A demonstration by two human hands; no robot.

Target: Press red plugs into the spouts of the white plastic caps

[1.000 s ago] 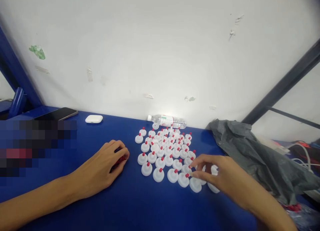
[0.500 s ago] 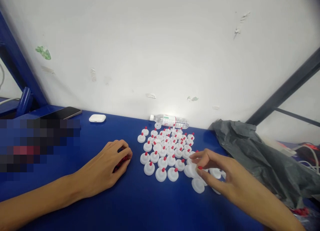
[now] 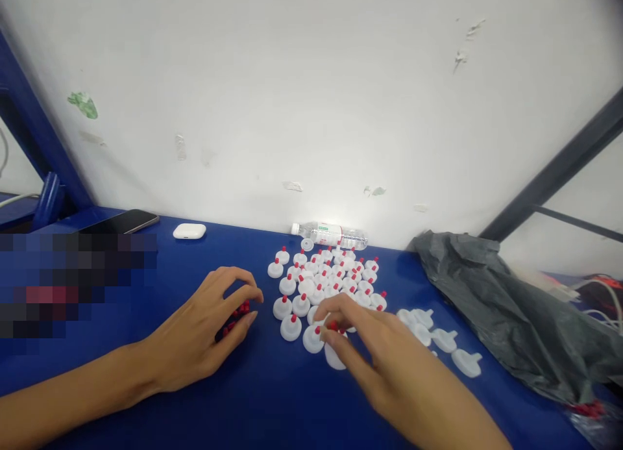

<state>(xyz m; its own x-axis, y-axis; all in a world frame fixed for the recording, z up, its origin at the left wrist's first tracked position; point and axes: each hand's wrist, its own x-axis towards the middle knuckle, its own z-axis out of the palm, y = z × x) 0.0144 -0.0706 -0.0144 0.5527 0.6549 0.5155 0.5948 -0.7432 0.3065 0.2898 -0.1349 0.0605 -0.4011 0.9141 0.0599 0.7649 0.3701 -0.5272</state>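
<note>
My left hand [image 3: 199, 326] rests on the blue table, its fingers curled round several small red tip caps [image 3: 238, 317]. Thumb and index finger are slightly apart, so the caps show between them. At the front of a cluster of white nozzle lids [image 3: 291, 328], my right hand [image 3: 370, 352] is closed in a pinch. A red tip shows at its fingertips, with a white nozzle lid [image 3: 334, 357] just under them, partly hidden by the hand. Most clustered lids stand upright with red tips. To the right lie several white lids without red tips [image 3: 466, 363].
A clear bottle [image 3: 331, 234] lies along the wall behind the lids. A white earbud case [image 3: 189, 231] and a dark phone [image 3: 121, 221] are at the back left. A dark grey plastic bag [image 3: 491, 313] covers the right side, with more red caps [image 3: 588, 409] near it.
My right hand has moved left from the untipped lids to the front of the red-tipped cluster. One more red-tipped lid shows at the cluster's right edge. My left fingers have loosened slightly.
</note>
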